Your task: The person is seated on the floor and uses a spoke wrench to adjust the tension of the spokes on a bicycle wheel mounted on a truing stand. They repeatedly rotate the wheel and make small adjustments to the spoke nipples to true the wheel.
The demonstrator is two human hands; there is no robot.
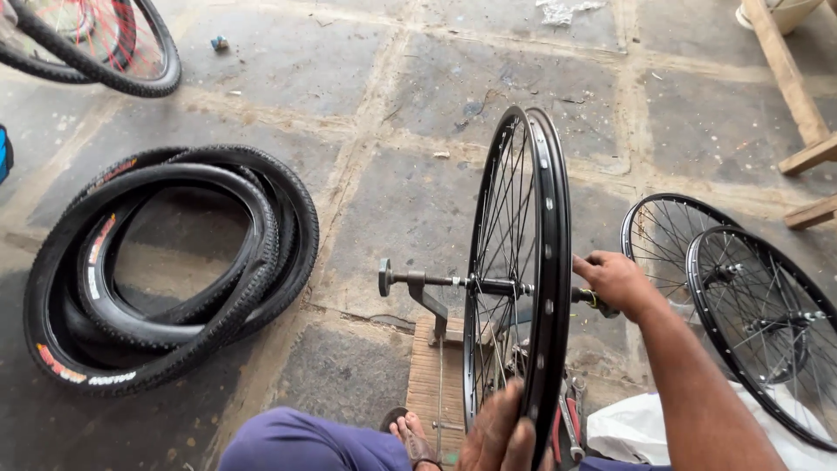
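Handling a bare black wheel rim (551,288), upright on a truing stand (417,288) between our hands: we judge it light, stiff, slick-walled, best taken at the rim edge. Spokes thin, bendable. Left hand (501,436) cups the rim's bottom; right hand (615,281) closes on the axle end (586,296).

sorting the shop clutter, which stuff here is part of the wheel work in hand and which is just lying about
In use:
- black spoked rim upright on the stand
- left hand on the rim's lower edge
- right hand at the axle end

Lying about:
- pile of black tyres
- two spare wheels
- red-handled pliers
- white bag
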